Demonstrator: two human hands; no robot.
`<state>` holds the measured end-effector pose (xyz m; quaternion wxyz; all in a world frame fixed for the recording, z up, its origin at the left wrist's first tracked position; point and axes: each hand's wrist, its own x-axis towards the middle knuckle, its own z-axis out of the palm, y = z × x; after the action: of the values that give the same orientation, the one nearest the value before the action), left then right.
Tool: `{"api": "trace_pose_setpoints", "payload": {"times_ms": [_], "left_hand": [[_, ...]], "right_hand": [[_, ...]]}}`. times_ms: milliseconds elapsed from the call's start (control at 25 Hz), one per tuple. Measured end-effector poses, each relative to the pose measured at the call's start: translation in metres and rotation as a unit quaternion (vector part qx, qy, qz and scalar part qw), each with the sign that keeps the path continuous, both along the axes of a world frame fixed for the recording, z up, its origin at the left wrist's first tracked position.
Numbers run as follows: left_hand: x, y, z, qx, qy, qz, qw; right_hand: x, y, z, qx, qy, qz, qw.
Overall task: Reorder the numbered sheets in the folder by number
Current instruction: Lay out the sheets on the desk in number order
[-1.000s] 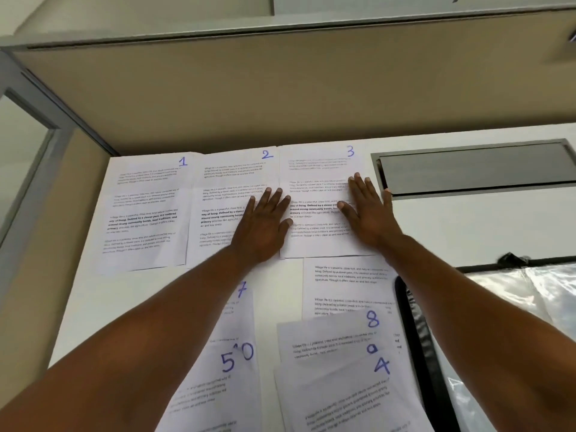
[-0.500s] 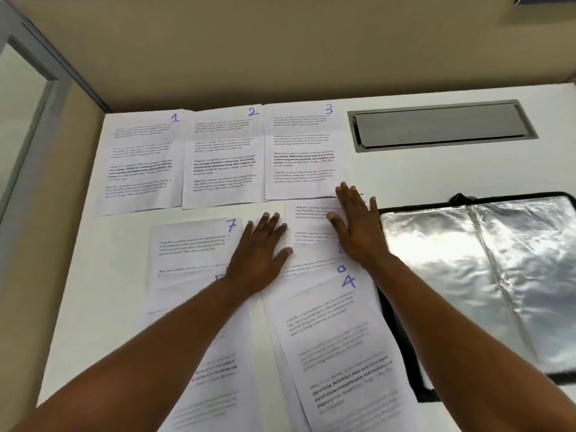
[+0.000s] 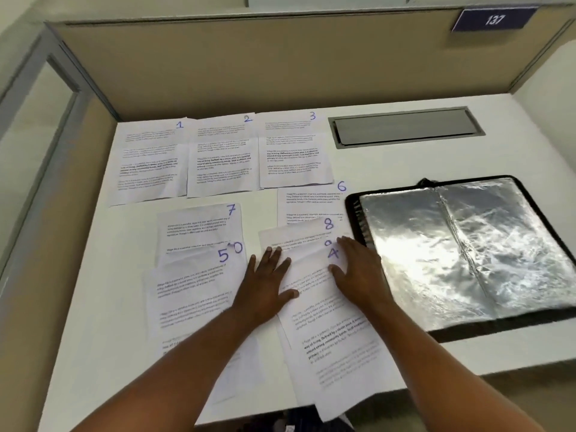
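Note:
Sheets 1 (image 3: pixel 149 160), 2 (image 3: pixel 223 157) and 3 (image 3: pixel 294 151) lie side by side in a row at the back of the white desk. Nearer me, sheet 7 (image 3: pixel 199 229) lies under sheet 5 (image 3: pixel 190 294), with another sheet's "0" showing beside the 5. To their right, sheets 6 (image 3: pixel 311 202) and 8 (image 3: pixel 299 233) lie under sheet 4 (image 3: pixel 330 325), which hangs over the front edge. My left hand (image 3: pixel 268 285) rests flat on the left side of sheet 4. On its right side, my right hand (image 3: pixel 358 272) lies flat with fingers spread. The open folder (image 3: pixel 467 254) with clear sleeves lies to the right.
A grey cable hatch (image 3: pixel 405 126) is set into the desk behind the folder. A beige partition (image 3: pixel 280 67) closes the back, with a glass panel (image 3: pixel 31 135) on the left. A blue plate reading 137 (image 3: pixel 494 19) hangs at the top right.
Both hands have drawn back from sheets 2 and 3 toward me and now lie on sheet 4. The view has tilted down, showing more of the folder.

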<state>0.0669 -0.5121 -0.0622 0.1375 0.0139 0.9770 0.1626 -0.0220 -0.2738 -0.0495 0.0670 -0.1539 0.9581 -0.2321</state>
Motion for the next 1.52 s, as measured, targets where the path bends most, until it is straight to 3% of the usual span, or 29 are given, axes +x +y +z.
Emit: {"api": "trace_pose_setpoints", "payload": {"times_ms": [280,440,600,760,960,1160,1520], "left_hand": [[-0.001,0.007,0.006,0.127,0.077,0.098,0.984],[0.011,0.010,0.017,0.184,0.112,0.150,0.965],[0.017,0.011,0.036,0.214,0.123,0.162,0.955],[0.022,0.011,0.051,0.258,0.120,0.185,0.940],[0.016,0.003,0.064,0.378,0.105,0.285,0.874],[-0.010,0.030,0.067,0.492,0.088,0.413,0.761],[-0.090,0.116,0.105,0.523,0.155,0.459,0.701]], "right_hand": [[0.041,0.003,0.018,-0.008,-0.019,-0.055,0.998],[0.054,0.012,0.031,-0.060,-0.009,-0.103,0.993],[0.053,0.022,0.044,-0.163,-0.075,-0.159,0.971],[0.045,0.026,0.053,-0.159,-0.080,-0.153,0.972],[0.014,0.039,0.065,-0.276,-0.073,-0.141,0.948],[-0.045,0.064,0.081,-0.388,-0.107,-0.108,0.909],[-0.164,0.134,0.107,-0.398,-0.135,-0.045,0.906]]}}
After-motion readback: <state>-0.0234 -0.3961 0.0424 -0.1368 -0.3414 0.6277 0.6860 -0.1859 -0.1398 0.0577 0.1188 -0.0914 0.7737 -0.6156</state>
